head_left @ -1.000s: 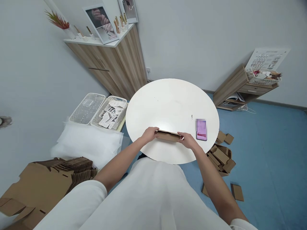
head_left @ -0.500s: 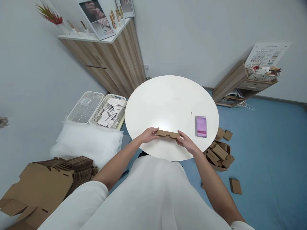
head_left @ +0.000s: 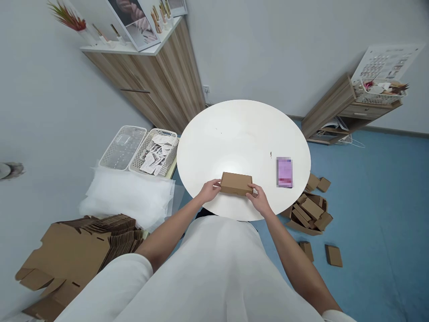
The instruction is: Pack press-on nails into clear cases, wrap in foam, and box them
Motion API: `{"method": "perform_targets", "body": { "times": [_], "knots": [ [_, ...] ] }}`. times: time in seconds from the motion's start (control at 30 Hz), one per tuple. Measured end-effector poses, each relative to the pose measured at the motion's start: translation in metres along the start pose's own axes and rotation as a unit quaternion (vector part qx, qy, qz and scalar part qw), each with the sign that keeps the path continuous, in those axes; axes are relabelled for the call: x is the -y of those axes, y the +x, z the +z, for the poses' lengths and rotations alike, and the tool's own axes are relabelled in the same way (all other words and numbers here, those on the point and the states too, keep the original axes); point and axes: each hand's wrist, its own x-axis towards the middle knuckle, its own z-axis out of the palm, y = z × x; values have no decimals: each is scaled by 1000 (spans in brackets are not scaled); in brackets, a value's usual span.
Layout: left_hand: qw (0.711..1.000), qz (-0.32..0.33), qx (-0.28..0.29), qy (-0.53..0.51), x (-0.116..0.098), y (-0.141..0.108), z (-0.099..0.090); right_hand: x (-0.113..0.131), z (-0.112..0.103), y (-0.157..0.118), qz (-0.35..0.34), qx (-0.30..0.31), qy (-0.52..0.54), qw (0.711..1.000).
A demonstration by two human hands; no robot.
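Observation:
A small brown cardboard box (head_left: 236, 182), its lid closed, is held between my two hands over the near part of the round white table (head_left: 241, 129). My left hand (head_left: 210, 190) grips its left end, thumb and fingers at the side. At the right end, my right hand (head_left: 258, 199) has its fingers on the top corner and its thumb at the front. Whether the underside of the box rests on the table, I cannot tell. To the right on the table lies a blurred purple rectangular item (head_left: 284, 172).
Left of the table are a basket of paper cards (head_left: 154, 154), a clear-lidded basket (head_left: 123, 147), white translucent sheets (head_left: 127, 192) and stacked flat cardboard (head_left: 77, 246). On the right-hand floor stands a carton of folded boxes (head_left: 310, 214), with loose boxes (head_left: 334, 255) near it.
The box has turned from showing its narrow notched side to showing its broad top. My right fingers now lie over its top corner. The view has shifted slightly.

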Motion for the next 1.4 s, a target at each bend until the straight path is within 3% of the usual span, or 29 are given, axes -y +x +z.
{"method": "perform_targets", "body": {
  "times": [0.2,0.37,0.53,0.63,0.83,1.03,1.2,1.4],
  "knots": [
    [997,-56,-23,-45,12,-8,11,-14,4,-2,3,11,24,1000],
    [995,-96,-38,-10,19,-10,14,-22,13,0,30,25,42,998],
    [991,-111,-58,54,27,-12,4,-25,28,0,55,43,68,995],
    [988,-120,-55,85,33,-9,-6,-25,30,2,93,8,14,996],
    [992,-64,-22,104,41,4,-13,-19,34,8,123,-26,-94,988],
    [995,3,0,101,50,2,-25,-7,66,5,112,-28,-195,974],
    [994,28,6,106,62,-2,-41,-2,87,3,115,-39,-229,966],
    [989,40,6,139,66,2,-42,3,90,-1,121,-63,-228,964]
  ]
}}
